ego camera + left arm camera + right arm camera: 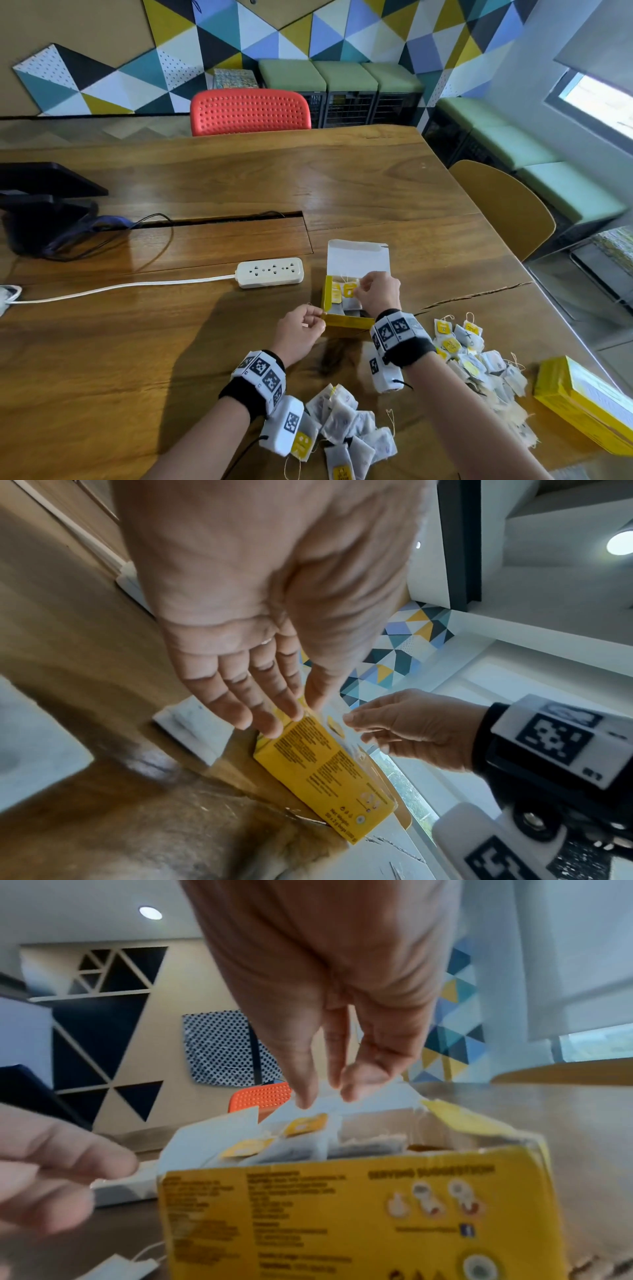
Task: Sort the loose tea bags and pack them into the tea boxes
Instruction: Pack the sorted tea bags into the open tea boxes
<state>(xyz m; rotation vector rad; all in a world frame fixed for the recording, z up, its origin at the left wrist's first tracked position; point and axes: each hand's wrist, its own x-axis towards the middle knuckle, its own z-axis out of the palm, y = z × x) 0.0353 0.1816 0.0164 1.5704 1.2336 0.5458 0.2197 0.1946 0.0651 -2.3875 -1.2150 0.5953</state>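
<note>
The right hand (377,291) is over the open tea box (346,320), with its fingers bent downward and the fingertips (304,1099) close together at a yellow tag (349,290) of the tea bags inside; from the pictures I cannot tell if it really pinches the tag or its string. The left hand (301,330) is at the left near corner of the box, and its almost straight fingers (270,718) lie against the yellow wall while the thumb comes to the top edge from the other side. The box stands on the wooden table (205,185), near the right edge, its white lid (358,257) opened upward and away from the person. Inside, some tea bags (308,1150) stand in a row with yellow tags on top. A pile of loose tea bags (346,428) lies at the near edge of the table, between the two forearms. A second pile (476,356) lies to the right of the right wrist. Beside it, at the right edge, lies another yellow box (589,404), closed. To the left of the open box there is a white power strip (270,272) with its cable going toward the left edge. A red chair (250,111) stands at the far edge
</note>
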